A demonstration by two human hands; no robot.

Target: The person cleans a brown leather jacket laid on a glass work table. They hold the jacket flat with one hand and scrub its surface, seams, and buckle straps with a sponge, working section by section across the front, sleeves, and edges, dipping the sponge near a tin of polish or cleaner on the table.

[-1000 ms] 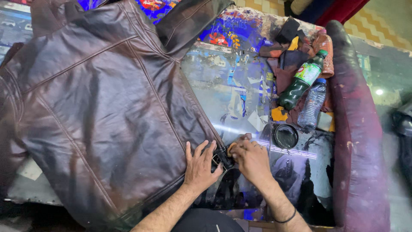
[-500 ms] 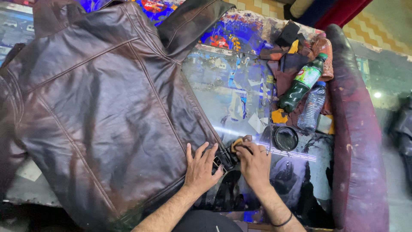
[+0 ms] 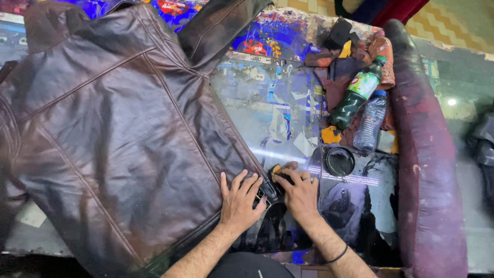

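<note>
1. Since a second ago, only the right hand (image 3: 300, 193) has shifted, edging a little along the jacket (image 3: 113, 139) hem at the buckle (image 3: 268, 189).
2. Its fingers pinch a small yellowish sponge (image 3: 278, 169) against the strap there.
3. Left hand (image 3: 239, 202) lies flat, fingers spread, pinning the hem.
4. Round tin (image 3: 339, 161) sits just beside; bottles (image 3: 360, 98) lie well apart.

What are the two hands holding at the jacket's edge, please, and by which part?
The left hand presses flat on the brown leather jacket near its lower corner. The right hand pinches a small orange-brown pad by its end.
</note>
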